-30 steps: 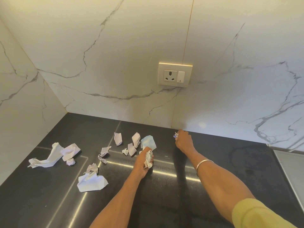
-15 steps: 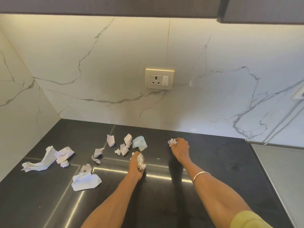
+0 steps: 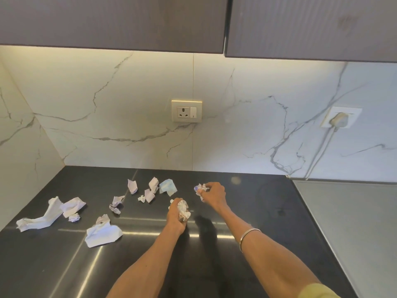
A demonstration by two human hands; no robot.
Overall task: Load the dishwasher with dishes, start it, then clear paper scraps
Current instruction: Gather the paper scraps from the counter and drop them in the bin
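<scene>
Several white paper scraps lie on the dark countertop (image 3: 247,211). My left hand (image 3: 177,216) grips a crumpled wad of scraps (image 3: 183,208) near the counter's middle. My right hand (image 3: 212,195) holds a small crumpled scrap with blue marks (image 3: 200,188), just right of and behind the left hand. A pale blue scrap (image 3: 168,186) and small white scraps (image 3: 149,194) lie just left of my hands. Larger sheets lie farther left: a folded one (image 3: 103,234) and a long strip (image 3: 43,218).
A marble backsplash with a socket (image 3: 186,110) rises behind the counter. A second socket with a plug and cord (image 3: 338,119) is on the right. Dark upper cabinets (image 3: 129,20) hang overhead. A grey surface (image 3: 352,229) adjoins the counter on the right.
My right hand has drawn back from the wall with the small scrap, lifting it off the counter. The left hand keeps its wad. The camera has tilted up, showing the cabinets.
</scene>
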